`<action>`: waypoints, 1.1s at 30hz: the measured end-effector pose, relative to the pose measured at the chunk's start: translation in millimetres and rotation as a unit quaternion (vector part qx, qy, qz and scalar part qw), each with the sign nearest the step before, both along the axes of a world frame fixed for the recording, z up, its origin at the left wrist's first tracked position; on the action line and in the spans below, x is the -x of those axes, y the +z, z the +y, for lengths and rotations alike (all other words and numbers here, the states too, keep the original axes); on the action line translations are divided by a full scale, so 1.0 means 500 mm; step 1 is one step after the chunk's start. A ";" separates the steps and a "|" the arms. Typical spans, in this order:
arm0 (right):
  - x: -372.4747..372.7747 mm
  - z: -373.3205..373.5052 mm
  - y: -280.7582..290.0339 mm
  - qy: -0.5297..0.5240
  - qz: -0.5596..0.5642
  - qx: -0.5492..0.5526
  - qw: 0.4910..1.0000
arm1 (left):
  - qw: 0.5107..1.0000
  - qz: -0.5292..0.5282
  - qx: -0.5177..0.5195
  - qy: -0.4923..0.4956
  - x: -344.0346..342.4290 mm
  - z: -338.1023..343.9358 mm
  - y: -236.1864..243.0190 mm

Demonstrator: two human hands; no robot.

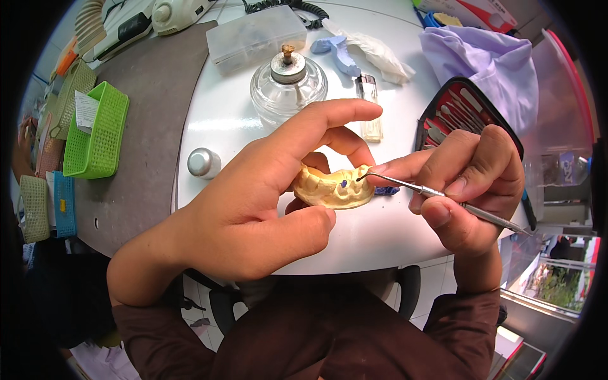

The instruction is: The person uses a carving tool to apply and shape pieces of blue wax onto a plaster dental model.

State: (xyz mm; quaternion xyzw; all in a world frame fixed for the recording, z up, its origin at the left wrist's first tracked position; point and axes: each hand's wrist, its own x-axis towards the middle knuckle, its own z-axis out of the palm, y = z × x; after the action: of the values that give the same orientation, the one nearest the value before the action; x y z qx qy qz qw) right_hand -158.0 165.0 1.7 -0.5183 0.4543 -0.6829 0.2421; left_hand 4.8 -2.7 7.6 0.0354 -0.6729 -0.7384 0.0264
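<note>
My left hand (pixel 253 221) holds a cream-yellow dental stone model (pixel 326 193) with a small blue spot (pixel 344 183) on one tooth. My right hand (pixel 475 183) grips a thin silver dental instrument (pixel 430 191), its dark hooked tip at a tooth on the model's right part, and one fingertip is close beside the model. A dark blue lump (pixel 386 190) lies just to the right of the model. Behind my hands stands a glass spirit lamp (pixel 278 88) with an unlit wick.
Around me on the white table (pixel 221 247) are a metal cap (pixel 202 163), clear box (pixel 253 35), lighter (pixel 368 88), open tool case (pixel 462 101) and lavender cloth (pixel 481 57). Green (pixel 101 145) and blue baskets (pixel 66 202) sit at left on a brown mat (pixel 139 126).
</note>
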 end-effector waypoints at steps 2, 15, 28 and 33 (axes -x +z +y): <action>-0.001 -0.002 -0.001 0.001 0.002 0.006 1.000 | 1.000 -0.002 0.005 -0.004 0.000 -0.001 0.000; 0.003 0.006 0.001 -0.003 0.043 -0.023 0.999 | 1.000 0.019 0.018 -0.017 0.001 0.000 -0.007; 0.002 0.003 0.001 -0.001 0.045 -0.015 0.999 | 0.997 0.055 0.049 -0.017 0.001 -0.001 -0.017; 0.003 0.003 0.001 0.004 0.049 -0.015 0.999 | 0.996 0.062 0.061 -0.020 0.001 -0.004 -0.020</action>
State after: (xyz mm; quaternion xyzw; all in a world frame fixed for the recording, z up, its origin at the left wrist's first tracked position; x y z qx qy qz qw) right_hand -159.7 166.4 2.1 -0.5493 0.4734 -0.6490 0.2302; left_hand 4.1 -4.6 -2.2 -0.0259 -0.7143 -0.6971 0.0557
